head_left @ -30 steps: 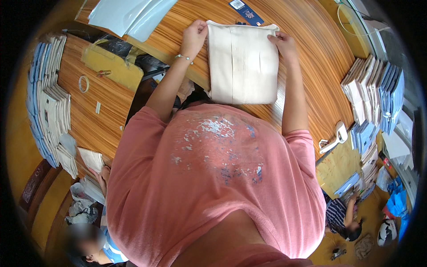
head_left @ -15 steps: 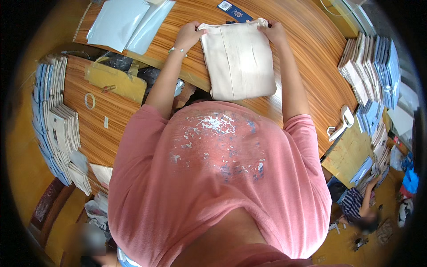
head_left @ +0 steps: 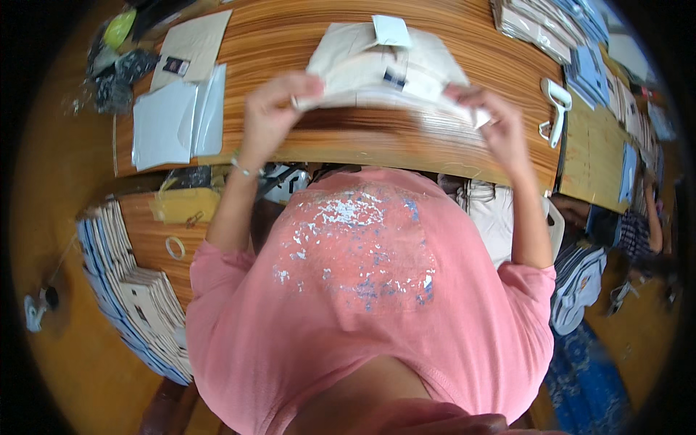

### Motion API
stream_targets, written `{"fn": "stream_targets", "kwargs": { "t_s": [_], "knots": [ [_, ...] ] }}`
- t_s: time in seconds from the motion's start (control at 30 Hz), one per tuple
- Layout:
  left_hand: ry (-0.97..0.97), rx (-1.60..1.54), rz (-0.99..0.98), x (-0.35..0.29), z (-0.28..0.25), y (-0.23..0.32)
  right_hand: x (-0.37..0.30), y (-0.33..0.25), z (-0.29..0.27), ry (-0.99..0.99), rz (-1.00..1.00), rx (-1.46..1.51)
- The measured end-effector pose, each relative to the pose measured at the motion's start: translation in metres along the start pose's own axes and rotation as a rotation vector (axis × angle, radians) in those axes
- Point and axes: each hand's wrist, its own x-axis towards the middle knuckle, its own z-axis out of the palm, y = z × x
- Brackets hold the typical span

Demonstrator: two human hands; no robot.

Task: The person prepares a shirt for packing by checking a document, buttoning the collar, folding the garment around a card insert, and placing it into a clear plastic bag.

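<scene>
A folded cream garment (head_left: 435, 61) lies on the wooden table in front of me, its near edge raised and blurred by motion. My left hand (head_left: 275, 112) pinches the near left corner. At the near right corner, the fingers of my right hand (head_left: 496, 119) are closed on the cloth. A dark label (head_left: 395, 77) shows near the middle of the garment. A small pale blue square piece (head_left: 391, 31) sits at its far edge; whether it is card or cloth I cannot tell.
Pale blue flat sheets (head_left: 163, 123) and a tagged beige folded garment (head_left: 192, 47) lie at the left. A white-handled roller (head_left: 557, 109) is on the right. Stacks of folded garments (head_left: 152, 297) stand lower left, others (head_left: 536, 29) far right. A tape ring (head_left: 175, 248) lies left.
My hands have gone from the garment's far corners to its near corners. It now shows a dark label and a pale blue square. The whole view has shifted.
</scene>
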Motion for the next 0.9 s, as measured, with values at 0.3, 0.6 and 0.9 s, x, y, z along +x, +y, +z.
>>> {"fn": "stream_targets", "kwargs": {
  "t_s": [0.3,0.6,0.9],
  "knots": [
    [-0.351,-0.055,-0.238,-0.128,0.065,-0.082,-0.111,0.064,0.095,-0.102,0.332,0.017],
    [-0.349,-0.427,-0.907,-0.095,0.067,-0.107,-0.105,0.130,0.100,0.157,0.902,0.650],
    [-0.532,-0.346,-0.980,-0.109,0.073,-0.105,-0.105,0.114,0.097,-0.063,1.015,0.582]
  ]
}}
